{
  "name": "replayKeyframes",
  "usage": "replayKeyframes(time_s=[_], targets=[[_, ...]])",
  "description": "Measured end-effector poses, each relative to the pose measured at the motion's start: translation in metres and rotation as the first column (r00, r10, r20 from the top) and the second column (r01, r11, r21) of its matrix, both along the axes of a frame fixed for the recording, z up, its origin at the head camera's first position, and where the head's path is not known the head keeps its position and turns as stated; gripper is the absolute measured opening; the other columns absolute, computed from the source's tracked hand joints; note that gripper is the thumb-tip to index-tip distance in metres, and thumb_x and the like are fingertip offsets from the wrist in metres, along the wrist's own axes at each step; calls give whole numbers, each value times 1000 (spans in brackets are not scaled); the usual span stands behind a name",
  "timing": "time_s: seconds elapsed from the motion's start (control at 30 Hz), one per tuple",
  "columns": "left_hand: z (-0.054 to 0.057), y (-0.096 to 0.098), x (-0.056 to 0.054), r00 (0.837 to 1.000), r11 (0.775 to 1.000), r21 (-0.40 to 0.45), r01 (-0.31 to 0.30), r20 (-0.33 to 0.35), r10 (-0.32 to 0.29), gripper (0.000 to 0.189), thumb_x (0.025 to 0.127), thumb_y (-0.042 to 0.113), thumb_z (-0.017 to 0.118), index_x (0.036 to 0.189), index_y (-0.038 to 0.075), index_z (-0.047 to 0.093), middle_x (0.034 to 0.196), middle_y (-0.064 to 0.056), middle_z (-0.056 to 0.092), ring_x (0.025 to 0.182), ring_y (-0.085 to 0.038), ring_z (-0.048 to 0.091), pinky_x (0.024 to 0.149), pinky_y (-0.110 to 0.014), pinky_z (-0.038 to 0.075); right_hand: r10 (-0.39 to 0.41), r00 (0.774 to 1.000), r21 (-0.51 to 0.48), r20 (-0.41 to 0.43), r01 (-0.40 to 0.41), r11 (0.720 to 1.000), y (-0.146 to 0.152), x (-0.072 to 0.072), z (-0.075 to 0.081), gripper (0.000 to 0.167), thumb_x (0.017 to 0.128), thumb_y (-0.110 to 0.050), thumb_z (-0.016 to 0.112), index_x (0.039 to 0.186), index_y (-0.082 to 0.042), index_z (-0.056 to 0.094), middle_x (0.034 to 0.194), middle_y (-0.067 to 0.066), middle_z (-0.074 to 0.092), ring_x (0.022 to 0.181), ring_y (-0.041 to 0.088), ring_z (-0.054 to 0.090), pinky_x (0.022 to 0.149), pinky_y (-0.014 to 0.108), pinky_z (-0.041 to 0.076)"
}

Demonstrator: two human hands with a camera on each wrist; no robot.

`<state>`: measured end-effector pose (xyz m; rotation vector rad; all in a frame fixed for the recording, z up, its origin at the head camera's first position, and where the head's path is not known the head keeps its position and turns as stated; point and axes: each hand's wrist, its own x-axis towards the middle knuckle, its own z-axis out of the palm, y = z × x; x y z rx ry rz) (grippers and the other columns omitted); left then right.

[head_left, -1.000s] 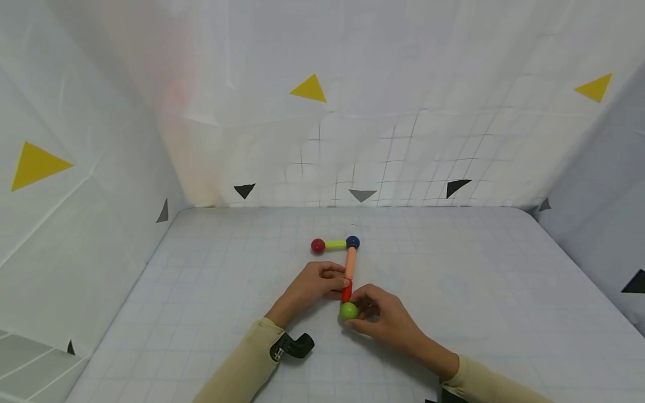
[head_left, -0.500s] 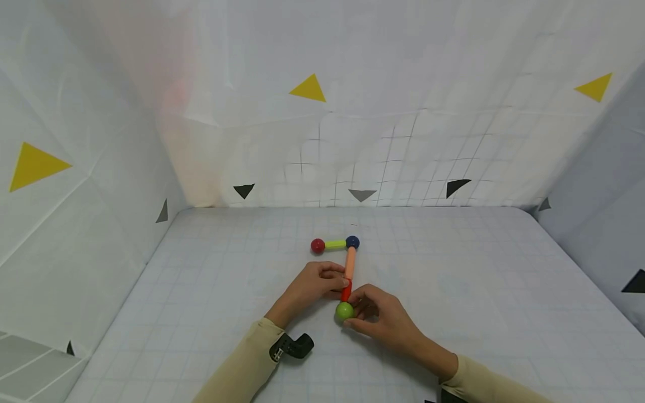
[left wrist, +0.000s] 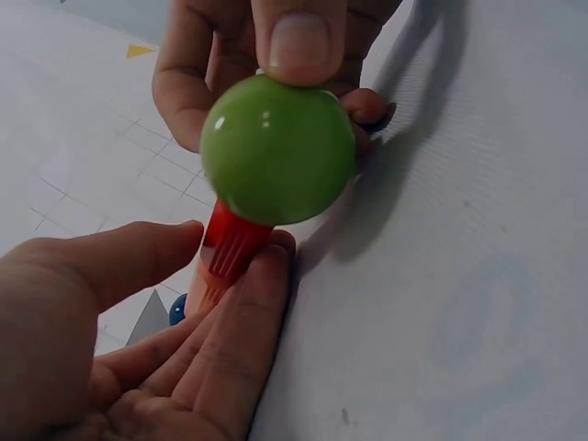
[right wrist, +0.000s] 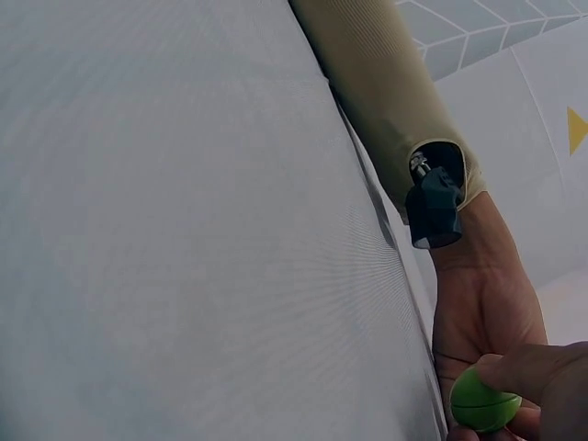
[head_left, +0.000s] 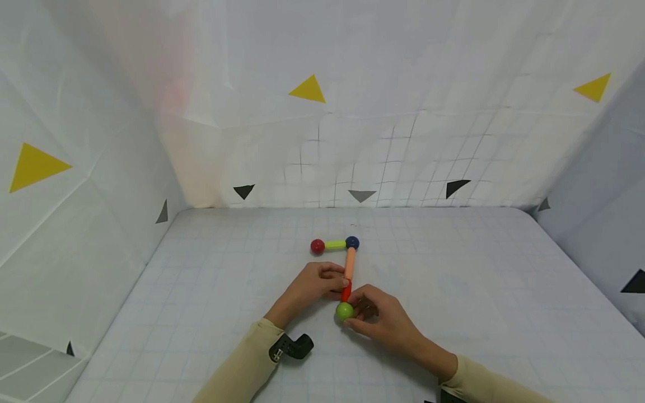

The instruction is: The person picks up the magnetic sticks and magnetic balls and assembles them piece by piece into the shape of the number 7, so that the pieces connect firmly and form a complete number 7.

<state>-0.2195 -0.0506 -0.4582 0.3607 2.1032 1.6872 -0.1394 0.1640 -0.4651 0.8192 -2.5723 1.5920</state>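
Observation:
My left hand [head_left: 308,286] pinches a short red rod [head_left: 346,294] between thumb and fingers. Beyond it, an orange rod [head_left: 350,263] runs in line with the red one up to a dark blue ball [head_left: 352,242]. From there a yellow-green rod [head_left: 335,245] leads left to a red ball [head_left: 317,246]. A green ball [left wrist: 276,152] sits against the near end of the red rod, gripped by my right hand [head_left: 387,316] with its thumb on top in the left wrist view. Fingers partly cover the red rod and its joint with the orange one.
The pieces lie on a white table cover [head_left: 453,313] with a faint grid. White sheets with yellow and black triangles rise behind and at both sides. A black wrist device [head_left: 297,347] juts from the left sleeve.
Early on, the green ball shifted slightly left with the right fingers at the red rod's near end. Since half a second ago, both hands look still.

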Motion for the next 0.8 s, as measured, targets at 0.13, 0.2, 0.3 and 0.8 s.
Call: replayKeyframes(time_s=[0.13, 0.2, 0.3, 0.8], targets=[[2, -2, -2, 1000, 1000, 18, 15, 10, -15, 34, 99, 24, 73, 128, 6, 70, 104, -4, 77, 92, -21, 74, 92, -36, 57, -4, 1000, 11, 4, 4, 1000, 0, 0, 1, 36, 87, -14, 87, 114, -14, 63, 103, -4, 67, 86, 16, 68, 74, 32, 60], [3, -4, -3, 1000, 999, 33, 11, 6, -11, 33, 100, 20, 71, 128, 4, 69, 102, -7, 76, 88, -23, 75, 87, -36, 59, -6, 1000, 15, 13, 6, 1000, 0, 0, 1, 37, 87, -13, 87, 115, -14, 63, 103, -5, 67, 86, 16, 68, 75, 32, 60], [6, -7, -5, 1000, 999, 33, -10, -23, 11, 32, 100, 15, 69, 128, -1, 68, 101, -11, 75, 84, -25, 76, 79, -35, 61, -10, 1000, 17, 26, 10, 1000, 0, 0, 1, 37, 87, -13, 87, 115, -14, 63, 104, -5, 67, 87, 17, 67, 76, 32, 60], [25, -18, -9, 880, 966, -98, -240, -443, 174, 26, 100, 14, 70, 123, 2, 73, 99, -1, 73, 82, -18, 71, 69, -33, 58, -31, 999, 64, 19, 30, 998, -1, -1, 0, 36, 87, -12, 87, 113, -15, 63, 102, -7, 66, 88, 19, 66, 76, 31, 59]])
